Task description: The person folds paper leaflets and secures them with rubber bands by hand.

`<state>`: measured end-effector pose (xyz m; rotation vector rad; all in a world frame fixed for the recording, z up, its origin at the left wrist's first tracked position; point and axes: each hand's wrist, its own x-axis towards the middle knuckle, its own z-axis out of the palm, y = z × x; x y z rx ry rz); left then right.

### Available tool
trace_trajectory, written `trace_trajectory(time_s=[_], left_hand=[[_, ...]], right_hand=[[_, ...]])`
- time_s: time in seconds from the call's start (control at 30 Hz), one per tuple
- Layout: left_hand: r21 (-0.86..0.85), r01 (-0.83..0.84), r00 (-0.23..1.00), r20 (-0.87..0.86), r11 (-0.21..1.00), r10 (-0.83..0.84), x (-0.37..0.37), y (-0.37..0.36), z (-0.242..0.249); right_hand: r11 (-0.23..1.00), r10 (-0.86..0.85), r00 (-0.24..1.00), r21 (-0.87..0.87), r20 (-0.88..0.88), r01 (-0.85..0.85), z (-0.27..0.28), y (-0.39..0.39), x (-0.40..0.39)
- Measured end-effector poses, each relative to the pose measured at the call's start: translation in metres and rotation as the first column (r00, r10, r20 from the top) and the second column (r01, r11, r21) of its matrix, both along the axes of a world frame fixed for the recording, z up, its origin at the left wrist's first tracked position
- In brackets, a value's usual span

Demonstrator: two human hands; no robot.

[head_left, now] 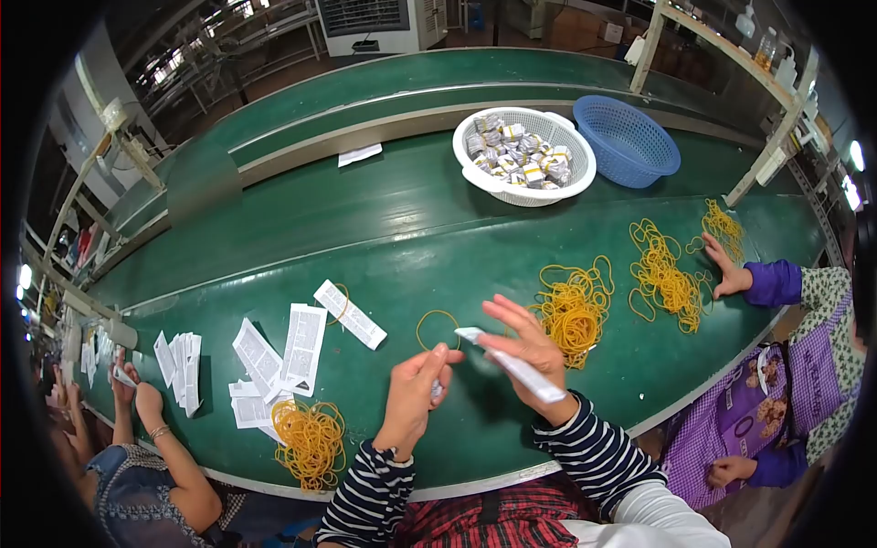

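Note:
Above the green table's near part, my left hand (418, 395) is closed on a yellow rubber band (438, 313), whose loop stands up from the fingertips; a bit of white shows under its fingers. My right hand (527, 354) is just to the right, with a folded white paper strip (525, 373) held at the thumb and the other fingers raised. To the right of that hand lies a heap of yellow rubber bands (574, 315). Printed papers (304, 345) and another band heap (311, 443) lie to the left.
A white basket (468, 171) of banded paper bundles and a blue basket (630, 146) stand at the back. On the right, a co-worker's hand (726, 269) is beside more bands (671, 279). Another person's hands (137, 397) hold paper at the far left.

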<state>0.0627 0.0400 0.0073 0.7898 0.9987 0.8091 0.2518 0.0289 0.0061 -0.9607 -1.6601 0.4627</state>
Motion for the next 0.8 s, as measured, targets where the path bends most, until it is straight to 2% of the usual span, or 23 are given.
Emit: trace_trajectory(time_s=[0.1,0.13,0.23,0.33,0.47,0.57,0.6,0.63,0.7,0.77,0.8], left_hand=[[-0.145,0.008,0.984,0.175,0.989,0.018,0.008,-0.005,-0.003],[-0.134,0.015,0.981,0.195,0.991,0.012,0.007,-0.004,-0.001],[-0.061,-0.015,0.993,0.12,0.998,0.023,0.002,-0.001,-0.006],[-0.006,-0.11,0.992,0.07,0.994,0.11,0.0,-0.001,-0.001],[0.018,-0.277,0.956,0.107,0.961,0.273,-0.017,0.012,-0.005],[-0.036,-0.37,0.912,0.177,0.929,0.37,-0.028,0.021,-0.017],[-0.047,-0.389,0.903,0.177,0.92,0.391,-0.033,0.022,-0.01],[-0.065,-0.361,0.914,0.176,0.93,0.366,-0.034,0.021,-0.006],[-0.103,-0.281,0.94,0.171,0.954,0.295,-0.034,0.02,-0.003],[-0.09,-0.168,0.97,0.164,0.982,0.181,-0.028,0.017,-0.007],[-0.074,-0.126,0.979,0.151,0.989,0.136,-0.024,0.014,-0.006]], right_hand=[[0.994,0.104,0.974,0.009,0.2,-0.108,0.007,-0.007,-0.01],[0.993,0.113,0.965,0.007,0.237,-0.118,0.002,-0.007,-0.012],[0.99,0.128,0.966,0.027,0.227,-0.137,-0.002,-0.004,-0.014],[0.97,0.242,0.948,-0.018,0.206,-0.243,-0.005,-0.004,-0.019],[0.88,0.465,0.884,-0.136,0.057,-0.455,0.01,-0.014,-0.028],[0.753,0.628,0.756,-0.102,-0.182,-0.65,0.014,-0.011,-0.013],[0.799,0.497,0.741,-0.096,-0.451,-0.594,0.008,-0.015,-0.018],[0.9,0.283,0.834,-0.17,-0.473,-0.402,0.003,-0.012,-0.021],[0.953,0.054,0.976,-0.281,-0.213,-0.114,0.006,-0.008,-0.019],[0.942,0.222,0.974,-0.246,-0.055,-0.229,-0.004,-0.01,-0.018],[0.932,0.305,0.952,-0.195,-0.03,-0.305,-0.006,-0.01,-0.023]])
